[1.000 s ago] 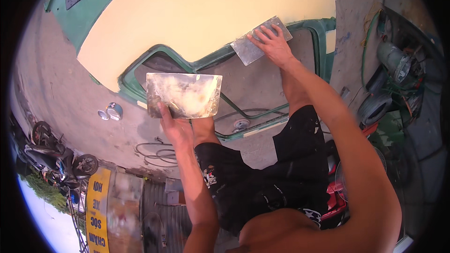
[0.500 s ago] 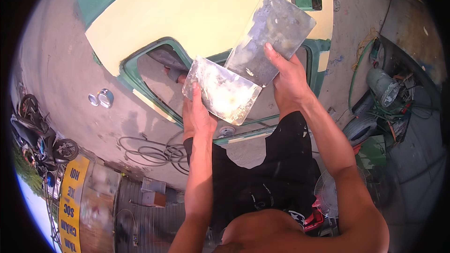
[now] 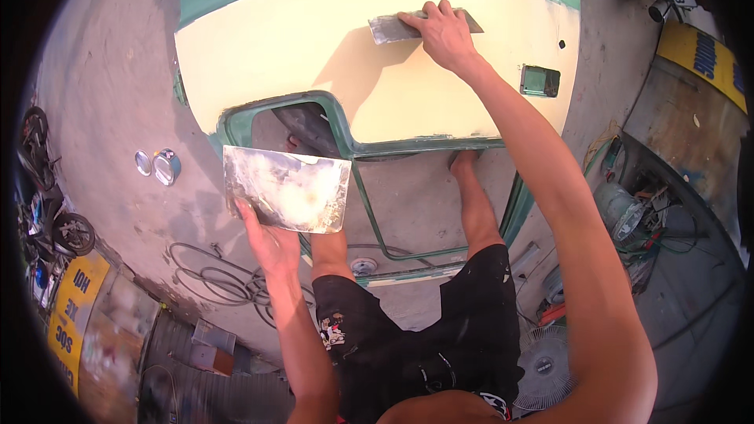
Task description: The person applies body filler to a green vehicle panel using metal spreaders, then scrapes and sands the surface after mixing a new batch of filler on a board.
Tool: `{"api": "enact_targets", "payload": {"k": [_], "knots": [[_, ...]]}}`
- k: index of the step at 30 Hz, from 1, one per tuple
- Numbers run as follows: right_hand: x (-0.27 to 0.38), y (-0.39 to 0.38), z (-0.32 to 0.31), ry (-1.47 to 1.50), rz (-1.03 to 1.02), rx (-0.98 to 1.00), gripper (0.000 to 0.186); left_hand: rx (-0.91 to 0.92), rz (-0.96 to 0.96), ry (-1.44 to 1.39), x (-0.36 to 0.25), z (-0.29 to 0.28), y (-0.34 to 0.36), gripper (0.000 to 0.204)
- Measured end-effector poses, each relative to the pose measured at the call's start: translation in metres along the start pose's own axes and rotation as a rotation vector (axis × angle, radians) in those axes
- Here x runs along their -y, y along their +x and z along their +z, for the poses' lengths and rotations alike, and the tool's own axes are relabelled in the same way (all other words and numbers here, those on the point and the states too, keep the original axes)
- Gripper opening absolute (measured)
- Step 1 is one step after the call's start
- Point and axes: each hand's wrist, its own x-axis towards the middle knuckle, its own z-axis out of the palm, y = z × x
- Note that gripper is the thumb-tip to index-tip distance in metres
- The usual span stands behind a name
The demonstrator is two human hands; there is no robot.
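A vehicle door [image 3: 267, 55], its broad face coated cream and its edges and window frame green, lies flat beneath me. In my left hand [image 3: 275, 247], over the window opening, is a rectangular clear plate [image 3: 294, 188] smeared with whitish paste, thumb on top. Farther off to the right, my right hand [image 3: 449, 39] grips a thin, stained rectangular spreader plate [image 3: 386, 29] by its upper edge, fingers curled over it. That plate is tilted over the cream face and casts a shadow there; whether its lower edge touches the coating I cannot tell.
My legs straddle the door's near end. An open round tin [image 3: 166, 166] and its lid [image 3: 143, 162] stand on the concrete at left. A coiled hose [image 3: 228, 283] lies near my left leg. A fan [image 3: 543, 365] is by my right side; motorbikes [image 3: 72, 233] stand far left.
The two plates, together before, are now apart. My right hand has gone forward over the cream face and turned its plate; my left hand has lowered its plate to the left.
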Motion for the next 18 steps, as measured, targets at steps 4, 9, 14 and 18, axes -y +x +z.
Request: {"api": "enact_targets", "payload": {"k": [4,9,14,18], "knots": [[0.002,0.077,0.006,0.031,0.165,-0.091,0.056,-0.023,-0.077,-0.046,0.005,-0.016,0.001,0.056],[0.019,0.106,-0.019,0.104,0.205,-0.024,0.037,-0.070,-0.090,-0.095,0.013,-0.025,0.004,0.054],[0.041,0.071,-0.003,0.120,0.240,-0.076,0.034,-0.048,-0.077,-0.095,0.016,-0.032,0.007,0.055],[0.054,0.002,0.040,0.065,0.150,-0.094,0.057,-0.069,-0.102,0.005,0.008,-0.023,0.002,0.059]]}}
